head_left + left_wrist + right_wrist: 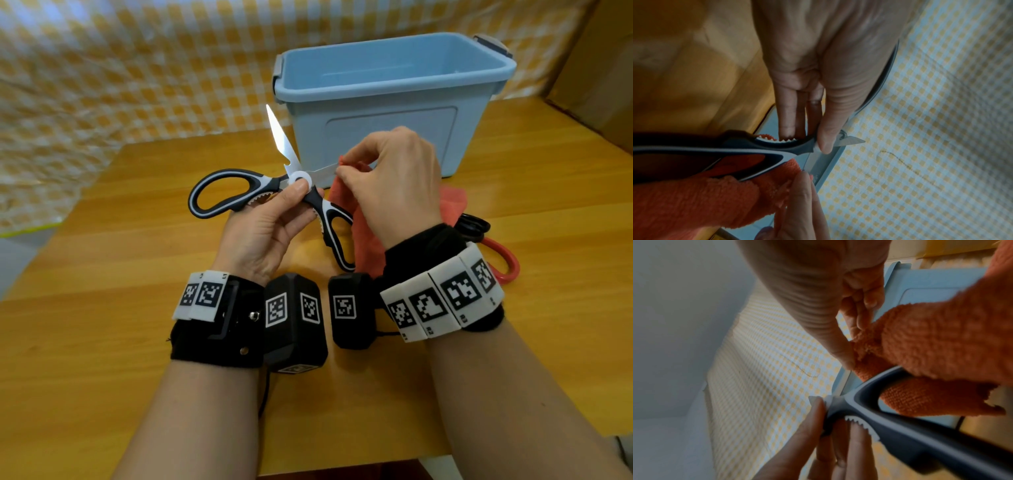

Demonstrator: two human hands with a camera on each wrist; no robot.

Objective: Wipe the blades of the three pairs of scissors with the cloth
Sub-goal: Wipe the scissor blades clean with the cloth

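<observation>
Black-and-white kitchen scissors (260, 186) are held wide apart above the table, one blade pointing up, the other pointing right. My left hand (274, 219) pinches them at the white pivot, thumb on top. My right hand (387, 178) pinches the orange cloth (346, 192) around the right-pointing blade. In the left wrist view the cloth (694, 199) hangs below the scissors handle (735, 146). The right wrist view shows the cloth (931, 344) folded under my right fingers (859, 311), with the handle (920, 434) beneath. Red-handled scissors (503, 260) and black-handled scissors (474, 224) lie on the table behind my right wrist.
A light blue plastic bin (387, 99) without a lid stands at the back of the wooden table (137, 308), just beyond the hands. A yellow checkered cloth (120, 68) covers the wall behind. A cardboard box (603, 68) sits at the far right.
</observation>
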